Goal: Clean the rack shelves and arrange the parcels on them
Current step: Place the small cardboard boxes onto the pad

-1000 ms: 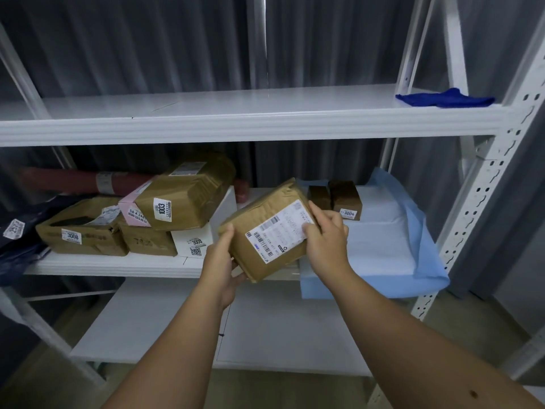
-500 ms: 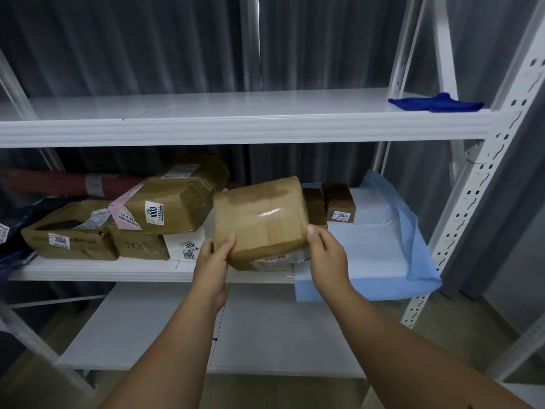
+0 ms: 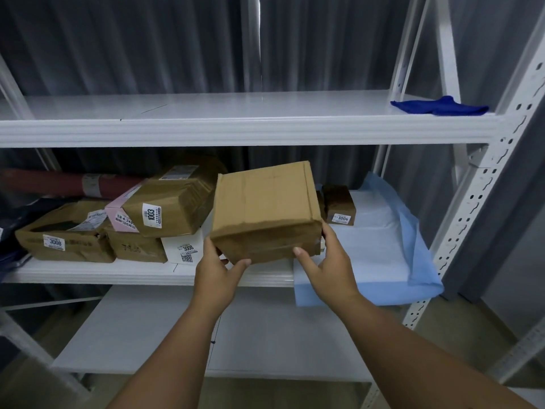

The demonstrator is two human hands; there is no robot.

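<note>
I hold a brown cardboard parcel [image 3: 265, 214] in front of the middle shelf [image 3: 118, 274], its plain taped side up and its label out of sight. My left hand [image 3: 218, 273] grips its lower left corner from below. My right hand [image 3: 327, 261] grips its lower right corner, thumb on the front face. Several brown parcels are stacked at the left of the middle shelf, one marked 1003 [image 3: 174, 208], one marked 3008 [image 3: 65, 237]. A small brown box marked 3004 [image 3: 339, 205] sits behind my parcel on a light blue sheet [image 3: 392, 255]. A dark blue cloth [image 3: 439, 106] lies on the upper shelf [image 3: 236, 125] at the right.
A white perforated rack post [image 3: 483, 202] rises at the right. A red roll [image 3: 59, 183] lies at the back left of the middle shelf, with a dark bag [image 3: 11, 231] at the far left. The bottom shelf [image 3: 147, 335] lies below. Grey curtains hang behind the rack.
The parcel has been turned over in both hands: its labelled face, visible a second ago, now faces away and the plain top shows. It has also risen slightly.
</note>
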